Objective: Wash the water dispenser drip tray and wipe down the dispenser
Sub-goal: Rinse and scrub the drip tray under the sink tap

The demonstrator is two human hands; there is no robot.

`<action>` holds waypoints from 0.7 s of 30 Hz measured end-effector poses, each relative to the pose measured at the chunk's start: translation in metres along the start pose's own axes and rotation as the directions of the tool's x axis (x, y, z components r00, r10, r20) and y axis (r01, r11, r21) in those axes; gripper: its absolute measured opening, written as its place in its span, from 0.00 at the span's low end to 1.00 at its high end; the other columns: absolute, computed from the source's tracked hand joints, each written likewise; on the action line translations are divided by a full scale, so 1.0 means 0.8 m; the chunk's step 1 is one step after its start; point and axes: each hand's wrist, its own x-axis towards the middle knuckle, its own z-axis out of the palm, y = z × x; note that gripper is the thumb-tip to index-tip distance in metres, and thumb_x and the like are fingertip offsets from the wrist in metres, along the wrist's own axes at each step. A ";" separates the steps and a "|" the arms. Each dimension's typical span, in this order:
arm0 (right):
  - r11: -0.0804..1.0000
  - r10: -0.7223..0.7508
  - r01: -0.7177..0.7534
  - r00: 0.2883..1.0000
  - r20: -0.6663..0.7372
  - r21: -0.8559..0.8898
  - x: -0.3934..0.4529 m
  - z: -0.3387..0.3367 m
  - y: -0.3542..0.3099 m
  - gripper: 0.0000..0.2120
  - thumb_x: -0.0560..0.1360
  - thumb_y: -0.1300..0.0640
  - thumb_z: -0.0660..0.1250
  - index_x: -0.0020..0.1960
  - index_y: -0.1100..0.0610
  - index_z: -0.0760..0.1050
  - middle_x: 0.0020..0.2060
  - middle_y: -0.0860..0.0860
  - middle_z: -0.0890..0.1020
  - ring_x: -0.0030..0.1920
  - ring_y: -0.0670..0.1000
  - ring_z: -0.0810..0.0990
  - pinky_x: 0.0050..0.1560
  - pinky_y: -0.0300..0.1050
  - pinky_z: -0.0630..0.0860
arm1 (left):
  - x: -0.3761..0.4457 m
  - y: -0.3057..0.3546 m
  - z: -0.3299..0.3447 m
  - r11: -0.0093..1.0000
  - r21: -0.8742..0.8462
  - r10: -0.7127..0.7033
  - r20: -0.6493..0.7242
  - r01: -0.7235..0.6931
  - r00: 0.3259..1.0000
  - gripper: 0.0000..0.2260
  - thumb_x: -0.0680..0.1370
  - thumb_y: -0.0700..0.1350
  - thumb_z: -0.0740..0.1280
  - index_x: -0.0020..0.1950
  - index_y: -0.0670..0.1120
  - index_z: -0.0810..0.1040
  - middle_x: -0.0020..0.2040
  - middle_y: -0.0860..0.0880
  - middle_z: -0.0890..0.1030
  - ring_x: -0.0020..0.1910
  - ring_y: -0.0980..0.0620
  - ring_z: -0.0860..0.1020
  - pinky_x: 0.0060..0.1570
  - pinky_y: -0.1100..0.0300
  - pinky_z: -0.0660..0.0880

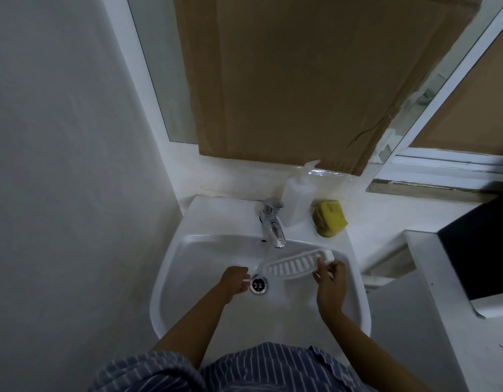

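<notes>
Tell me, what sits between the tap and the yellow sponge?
In the head view, a translucent plastic bottle stands between the tap and the sponge, on the sink's back ledge.

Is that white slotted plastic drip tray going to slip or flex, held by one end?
Likely slippery: the white slotted plastic drip tray sits under the tap's stream. Probably stiff and light: it stays straight with only the right hand gripping one end. The left hand hovers free.

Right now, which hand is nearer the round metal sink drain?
Left. The left hand hovers just beside the round metal sink drain; the right hand is farther right, holding the white slotted drip tray.
</notes>
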 end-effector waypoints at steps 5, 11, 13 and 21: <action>0.948 0.286 -0.287 0.958 0.026 0.137 0.010 -0.001 0.017 0.16 0.80 0.52 0.63 0.57 0.65 0.73 0.52 0.62 0.81 0.52 0.61 0.82 0.54 0.56 0.80 | -0.001 -0.003 -0.002 1.000 -0.030 -0.008 0.001 0.009 1.000 0.16 0.80 0.51 0.65 0.60 0.40 0.70 0.52 0.41 0.74 0.38 0.51 0.74 0.37 0.62 0.75; 0.860 0.443 -0.467 0.883 0.156 0.205 0.007 0.006 0.019 0.16 0.83 0.56 0.58 0.64 0.66 0.71 0.48 0.60 0.81 0.48 0.58 0.81 0.56 0.55 0.77 | 0.002 -0.004 -0.015 0.969 -0.242 0.044 -0.001 -0.043 0.999 0.18 0.79 0.42 0.66 0.65 0.33 0.72 0.55 0.38 0.76 0.45 0.46 0.78 0.46 0.56 0.77; 0.830 0.471 -0.501 0.865 0.174 0.246 0.008 0.012 0.018 0.17 0.81 0.58 0.62 0.67 0.63 0.67 0.55 0.63 0.79 0.50 0.61 0.81 0.54 0.56 0.79 | 0.000 -0.004 -0.023 0.944 -0.321 0.077 -0.012 -0.077 0.997 0.17 0.78 0.36 0.67 0.64 0.30 0.72 0.53 0.37 0.78 0.44 0.45 0.78 0.51 0.54 0.77; 0.798 0.532 -0.583 0.801 0.275 0.153 0.021 0.032 0.010 0.18 0.81 0.58 0.63 0.68 0.62 0.65 0.62 0.63 0.73 0.58 0.63 0.78 0.48 0.52 0.81 | -0.007 -0.007 -0.049 0.860 -0.487 0.131 -0.072 -0.149 0.989 0.16 0.75 0.34 0.69 0.62 0.30 0.74 0.55 0.38 0.78 0.49 0.44 0.79 0.48 0.58 0.81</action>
